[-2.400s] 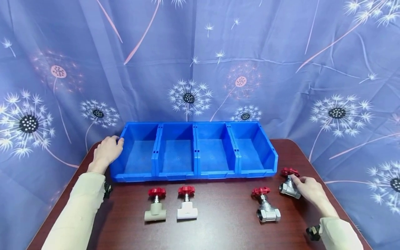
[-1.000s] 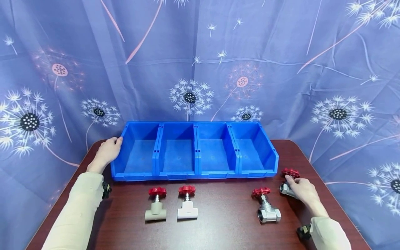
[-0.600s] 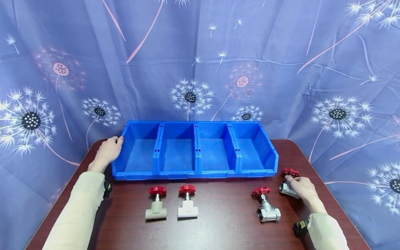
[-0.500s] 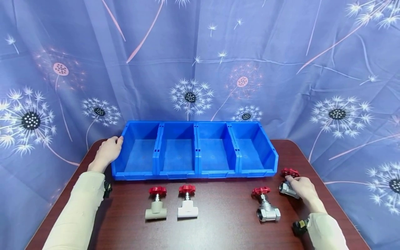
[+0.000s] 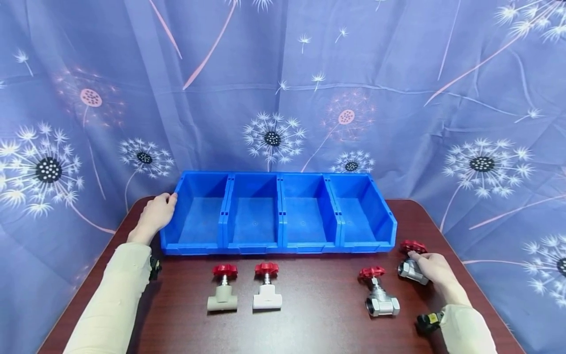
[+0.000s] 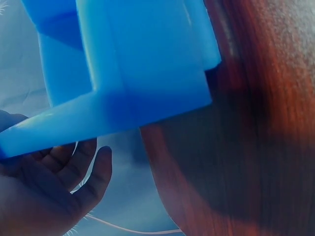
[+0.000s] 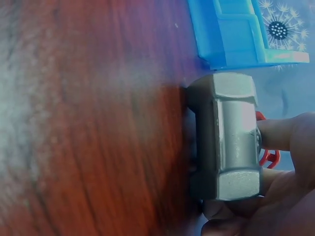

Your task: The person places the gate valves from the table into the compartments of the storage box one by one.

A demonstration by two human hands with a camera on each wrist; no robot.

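Note:
My left hand (image 5: pixel 155 216) is at the left end of the row of blue bins (image 5: pixel 252 249). In the left wrist view its fingers (image 6: pixel 96 177) curl under the end bin's side wall (image 6: pixel 59 129), gripping it. On the right, my right hand (image 5: pixel 438 276) pinches a metal gate valve (image 5: pixel 411 271) with a red handwheel (image 5: pixel 413 247) just below that wheel. The right wrist view shows the silver valve body (image 7: pixel 236 135) close up, with fingers behind it around the neck; part of the handwheel is hidden there.
A second metal valve (image 5: pixel 381 301) lies left of the held one. Further left lie a white plastic valve (image 5: pixel 267 297) and a beige one (image 5: pixel 222 298), both with red handwheels. Behind the dark wooden table (image 5: pixel 309 324) hangs a blue dandelion-print curtain (image 5: pixel 212 113).
My right wrist has shifted left and turned a little, with the fingers staying at the same metal valve. My left hand keeps its place on the bin. The head view has drifted slightly.

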